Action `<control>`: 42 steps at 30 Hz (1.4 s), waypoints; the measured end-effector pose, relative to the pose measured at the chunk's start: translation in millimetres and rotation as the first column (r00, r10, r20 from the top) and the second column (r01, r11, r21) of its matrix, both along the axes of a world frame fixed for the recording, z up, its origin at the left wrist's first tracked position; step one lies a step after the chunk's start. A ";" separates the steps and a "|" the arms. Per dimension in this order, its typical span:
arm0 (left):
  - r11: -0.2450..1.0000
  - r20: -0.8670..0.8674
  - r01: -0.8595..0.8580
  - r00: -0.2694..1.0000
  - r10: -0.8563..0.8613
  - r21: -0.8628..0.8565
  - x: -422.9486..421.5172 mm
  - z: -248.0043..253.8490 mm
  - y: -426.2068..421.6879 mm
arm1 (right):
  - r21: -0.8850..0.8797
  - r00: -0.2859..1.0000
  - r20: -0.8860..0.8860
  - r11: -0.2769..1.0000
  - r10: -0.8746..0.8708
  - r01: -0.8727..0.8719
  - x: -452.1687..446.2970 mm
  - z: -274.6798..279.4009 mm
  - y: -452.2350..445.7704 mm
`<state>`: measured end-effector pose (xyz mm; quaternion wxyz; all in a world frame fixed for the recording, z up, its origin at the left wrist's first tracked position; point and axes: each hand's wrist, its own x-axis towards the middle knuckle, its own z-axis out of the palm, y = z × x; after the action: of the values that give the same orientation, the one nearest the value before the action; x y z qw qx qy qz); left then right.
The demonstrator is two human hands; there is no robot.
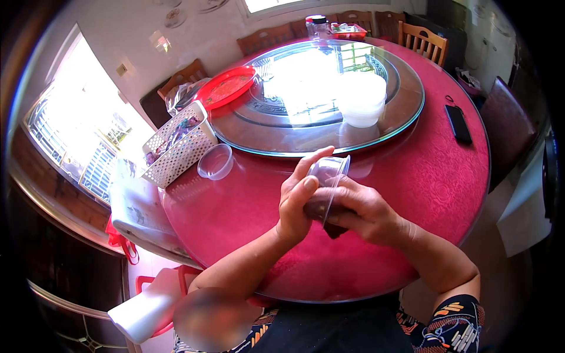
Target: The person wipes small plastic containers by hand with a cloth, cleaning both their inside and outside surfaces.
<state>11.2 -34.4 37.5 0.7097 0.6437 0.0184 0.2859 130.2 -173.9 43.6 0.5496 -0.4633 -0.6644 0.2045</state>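
Above the near part of the table, my left hand (296, 202) grips a clear plastic bowl (336, 167) from its outer side, index finger raised along it. The bowl is tipped sideways, its rim turned to the right. My right hand (374, 215) is at the open side, with its fingers curled at the bowl. A dark brown piece (335, 231), which looks like cloth, pokes out below the right fingers. More dark shows through the clear wall. The fingertips inside the bowl are partly hidden. To the left, another clear plastic bowl (216, 162) stands on the table.
The round table has a red cover (435, 176) and a glass turntable (276, 138) carrying stacked white bowls (362, 103) and a red tray (226, 86). A white perforated basket (170, 165) stands left, a phone (458, 124) right. Jars (318, 27) and chairs (424, 40) are behind.
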 end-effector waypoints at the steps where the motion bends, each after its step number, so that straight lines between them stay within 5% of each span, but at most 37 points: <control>1: 0.998 -0.028 0.028 0.999 -0.030 -0.053 1.5 -1.6 1.0 | 0.073 0.968 0.200 0.987 -0.153 0.141 -2.6 -4.3 2.1; 3: 0.968 -0.054 0.066 0.995 -0.082 -0.242 7.3 -10.3 1.6 | 0.261 0.737 0.565 0.927 -0.372 0.268 -2.0 -7.0 2.5; 6: 0.864 -0.067 0.142 0.978 -0.199 -0.482 14.3 -17.6 2.1 | 0.277 0.658 0.621 0.905 -0.425 0.323 -1.1 -4.7 0.5; 9: 0.879 -0.161 0.035 0.979 -0.126 -0.475 15.2 -14.7 -4.1 | 0.041 0.941 0.217 0.966 -0.258 0.255 6.7 -15.9 5.6; 11: 0.957 -0.116 -0.018 0.993 -0.017 -0.289 13.4 -15.3 -4.0 | -0.112 0.980 -0.123 0.983 -0.158 0.145 7.8 -11.7 4.0; 13: 0.988 -0.024 -0.094 0.996 0.091 -0.121 11.7 -7.5 -8.0 | -0.287 0.826 -0.553 0.956 -0.111 -0.064 7.1 -7.5 0.9; 18: 0.997 0.059 0.076 0.995 -0.076 0.003 6.8 -10.3 -6.4 | -0.178 0.453 -0.885 0.976 -0.103 -0.127 21.5 -4.3 1.2; 21: 0.990 0.087 0.139 0.987 -0.138 -0.013 8.6 -10.5 -13.1 | -0.122 0.377 -0.923 0.989 -0.081 -0.087 26.9 -4.0 4.0; 25: 0.989 -0.001 0.009 1.000 -0.009 0.147 8.2 -10.5 -13.6 | -0.115 0.385 -0.921 0.988 -0.066 -0.107 27.1 -5.1 5.0; 27: 0.997 0.009 0.083 0.997 -0.083 0.010 7.0 -9.1 -11.7 | -0.143 0.437 -0.896 0.982 -0.075 -0.125 25.6 -3.9 1.9; 31: 0.974 0.063 0.176 0.984 -0.169 -0.142 10.4 -17.2 -0.1 | -0.201 0.787 -0.599 0.979 -0.147 0.030 14.0 -1.5 -3.1; 35: 0.997 0.027 -0.020 0.999 0.022 -0.073 7.9 -13.4 0.1 | -0.086 0.931 -0.357 0.995 -0.075 0.047 11.1 -11.7 -0.1; 39: 0.982 0.037 -0.148 0.988 0.153 -0.116 6.9 -10.5 -2.5 | -0.278 0.802 -0.574 0.961 -0.169 0.003 1.1 -0.2 -3.1; 42: 0.994 0.038 -0.053 0.998 0.057 -0.094 5.1 -12.9 -5.3 | -0.257 0.700 -0.690 0.966 -0.183 0.000 4.3 -4.0 -1.1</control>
<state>16.3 -39.7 24.6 0.7311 0.6032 0.0350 0.3169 134.6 -175.0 39.7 0.7125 -0.4441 -0.3488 0.4165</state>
